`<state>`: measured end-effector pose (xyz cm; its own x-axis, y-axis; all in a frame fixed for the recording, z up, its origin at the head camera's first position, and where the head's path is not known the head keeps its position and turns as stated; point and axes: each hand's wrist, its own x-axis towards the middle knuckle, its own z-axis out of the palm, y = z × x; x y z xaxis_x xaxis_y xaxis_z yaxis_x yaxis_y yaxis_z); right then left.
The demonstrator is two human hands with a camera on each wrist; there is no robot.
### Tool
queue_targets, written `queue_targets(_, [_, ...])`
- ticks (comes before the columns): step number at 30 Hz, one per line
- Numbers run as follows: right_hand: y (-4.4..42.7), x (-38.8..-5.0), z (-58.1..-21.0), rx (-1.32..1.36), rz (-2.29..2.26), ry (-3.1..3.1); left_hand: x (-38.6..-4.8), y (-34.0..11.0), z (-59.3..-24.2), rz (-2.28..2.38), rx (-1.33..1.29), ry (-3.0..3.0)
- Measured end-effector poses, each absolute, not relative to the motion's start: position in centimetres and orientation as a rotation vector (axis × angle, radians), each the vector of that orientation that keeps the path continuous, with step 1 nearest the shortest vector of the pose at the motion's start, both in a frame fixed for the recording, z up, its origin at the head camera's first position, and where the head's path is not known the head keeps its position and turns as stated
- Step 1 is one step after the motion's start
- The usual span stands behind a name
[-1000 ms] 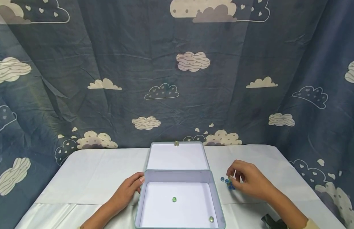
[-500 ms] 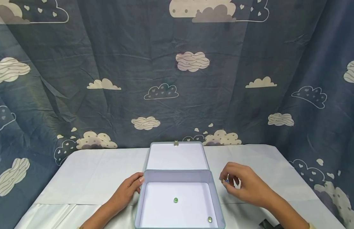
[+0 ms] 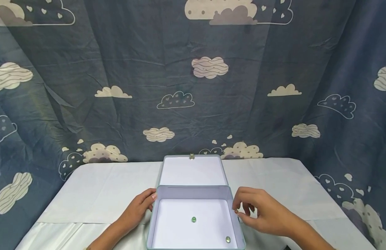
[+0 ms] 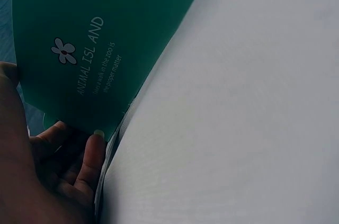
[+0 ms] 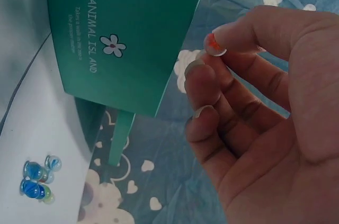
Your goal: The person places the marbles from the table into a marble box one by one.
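Note:
A hinged box [image 3: 196, 192], pale inside and green outside, stands with its lid [image 3: 194, 170] laid back behind it. My left hand [image 3: 137, 209] holds the box's left wall, thumb at the rim and fingers outside. In the right wrist view, my right hand [image 5: 254, 91] pinches a clear marble [image 5: 214, 45] with an orange swirl between thumb and forefinger. In the head view that right hand [image 3: 261, 211] is at the box's right rim. Inside the box lie a green marble [image 3: 194, 219] near the middle and a yellowish-green marble [image 3: 228, 239] at the front right.
Several blue and greenish marbles [image 5: 36, 179] lie together on the white cloth [image 5: 32, 128] right of the box; my right hand hides them in the head view. A dark cloud-print curtain [image 3: 180, 121] hangs behind the table.
My right hand has lifted the marble from the pile and moved left and nearer, to the box's right rim. The middle green marble has rolled slightly right. My left hand stays put.

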<state>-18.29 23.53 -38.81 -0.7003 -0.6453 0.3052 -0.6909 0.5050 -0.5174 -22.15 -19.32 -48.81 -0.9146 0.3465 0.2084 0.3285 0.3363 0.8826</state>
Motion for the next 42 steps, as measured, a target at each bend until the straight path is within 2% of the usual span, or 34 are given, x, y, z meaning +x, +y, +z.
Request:
queue_targets(8, [23.1, -18.0, -38.8, 1.344, 0.957, -2.642, -22.1, -19.3, -48.7, 1.705, 0.681, 2.539])
queue_targets(28, [22.2, -17.5, -38.9, 1.419, 0.994, -2.919, -21.9, -19.3, -48.7, 1.696, 0.651, 2.522])
queue_targets(42, [23.2, -18.0, -38.7, 1.364, 0.957, -2.65, -22.0, -19.3, -48.6, 1.713, 0.693, 2.515])
